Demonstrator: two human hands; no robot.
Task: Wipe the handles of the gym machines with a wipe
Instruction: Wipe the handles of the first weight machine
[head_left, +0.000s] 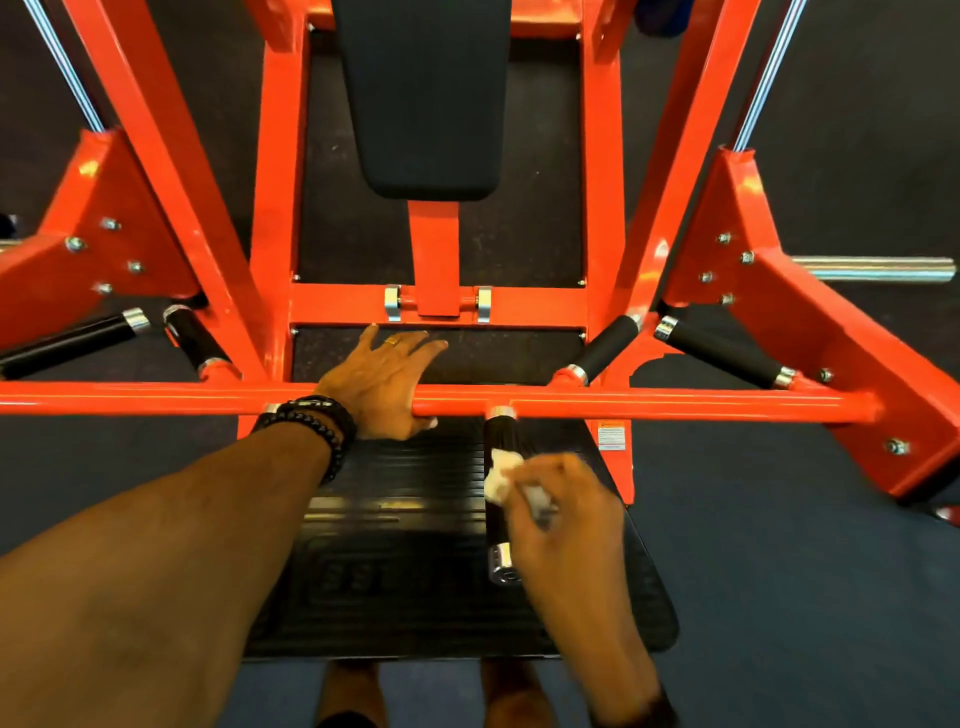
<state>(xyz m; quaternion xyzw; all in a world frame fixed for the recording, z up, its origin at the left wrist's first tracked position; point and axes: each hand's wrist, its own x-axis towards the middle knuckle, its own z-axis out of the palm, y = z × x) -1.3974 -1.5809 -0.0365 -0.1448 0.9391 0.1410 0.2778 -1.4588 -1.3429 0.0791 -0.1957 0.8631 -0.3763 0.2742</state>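
An orange gym machine fills the head view. Its horizontal orange bar (675, 406) runs across the middle. A black handle (497, 525) with a chrome end cap points from that bar toward me. My right hand (563, 512) pinches a crumpled white wipe (500, 475) and presses it against this handle's upper part. My left hand (384, 382) rests over the orange bar just left of the handle, fingers straight and spread, thumb under the bar. Beaded bracelets sit on the left wrist.
Two black grips (605, 347) (719, 351) angle off the bar on the right and two more (67, 343) (195, 335) on the left. A black chest pad (423, 104) stands ahead. A ribbed black footplate (405, 519) lies below my hands. A chrome weight peg (878, 269) sticks out at right.
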